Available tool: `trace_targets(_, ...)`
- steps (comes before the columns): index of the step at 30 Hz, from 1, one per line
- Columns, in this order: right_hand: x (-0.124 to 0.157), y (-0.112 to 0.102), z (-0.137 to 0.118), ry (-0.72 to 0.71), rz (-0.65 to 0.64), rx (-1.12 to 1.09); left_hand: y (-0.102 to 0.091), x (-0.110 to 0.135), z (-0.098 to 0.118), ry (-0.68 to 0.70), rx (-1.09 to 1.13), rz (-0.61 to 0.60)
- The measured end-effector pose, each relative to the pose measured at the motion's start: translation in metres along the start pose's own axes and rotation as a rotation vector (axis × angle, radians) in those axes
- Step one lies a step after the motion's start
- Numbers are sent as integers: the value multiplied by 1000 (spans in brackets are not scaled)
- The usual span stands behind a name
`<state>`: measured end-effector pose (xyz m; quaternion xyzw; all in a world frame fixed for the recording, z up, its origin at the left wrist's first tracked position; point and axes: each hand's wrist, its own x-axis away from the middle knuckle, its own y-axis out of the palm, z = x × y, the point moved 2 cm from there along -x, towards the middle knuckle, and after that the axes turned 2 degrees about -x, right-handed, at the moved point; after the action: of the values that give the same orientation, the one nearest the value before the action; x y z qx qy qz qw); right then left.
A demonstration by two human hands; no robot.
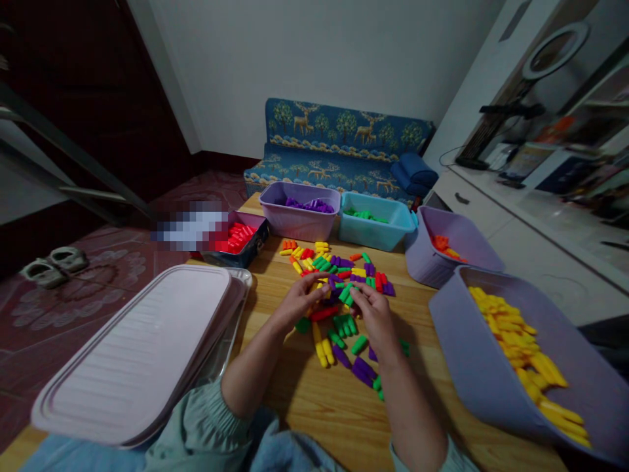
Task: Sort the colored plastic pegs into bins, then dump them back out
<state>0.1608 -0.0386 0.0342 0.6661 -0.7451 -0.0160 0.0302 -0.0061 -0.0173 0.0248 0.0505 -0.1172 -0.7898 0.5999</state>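
Both my hands are over a loose pile of plastic building blocks [339,261] in red, yellow, green, purple and orange on a wooden table [295,400]. My right hand [377,316] pinches a green block [346,293] between thumb and fingers. Close beside it, my left hand [301,300] has its fingers bent in over the pile; what lies between them is too small to make out. Nearer me lie two joined yellow blocks [322,345], more green blocks [345,325] and a purple block group [363,371].
Around the pile stand a dark box of red blocks [260,237], a purple-block bin [299,226], a turquoise green-block bin [376,235], an orange-block bin [417,262] and a large yellow-block bin [472,354]. Stacked lids [142,347] lie left. A patterned sofa [339,134] stands behind.
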Motion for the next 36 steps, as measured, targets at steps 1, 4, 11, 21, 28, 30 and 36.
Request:
trace_targets(1,0,-2,-1,0,10,-1,0,-1,0,9,58,-5)
trace_targets(4,0,-2,-1,22,7,-10,1,-2,0,14,245,-63)
trace_targets(11,5,9,5,84,-95,-30,2,2,-1,93,219,-171)
trace_targets(21,7,9,3,-68,-12,236,12,5,7,68,79,-224)
trace_targets(28,8,11,0,-46,16,174,4,0,-3,4,-12,-108)
trace_targets(30,8,10,1,-41,61,124,3,2,-1,29,-43,-140)
trace_targets(36,3,-6,-3,-7,134,82,-1,1,0,67,-120,-7)
